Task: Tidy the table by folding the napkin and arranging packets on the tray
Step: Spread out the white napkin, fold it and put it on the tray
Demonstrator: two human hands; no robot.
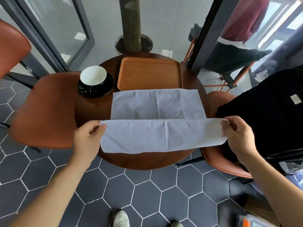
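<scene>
Head view is showing me both hands working the pale napkin (157, 122) over the small round wooden table (91, 108). My left hand (88, 136) is pinching the napkin's near-left corner, thumb on top and fingers curled under the cloth, closed tight on the fabric. My right hand (237, 135) is doing the same at the near-right corner, fingers wrapped around a bunched edge. Between the two grips the near strip of napkin is lifting off the table and curling over itself, while the far half is lying flat beyond my grip line, its far edge touching or slightly overlapping the near rim of the orange tray (150, 74). The tray is sitting just past the napkin, well ahead of both hands. Ahead and to the outside of my left grip, a white cup (93, 75) is standing on a black saucer (95, 88), just beside the tray's left side. An orange chair (44, 110) is sitting outboard of my left hand, and another chair carrying a black bag (268, 112) is sitting outboard of my right.
</scene>
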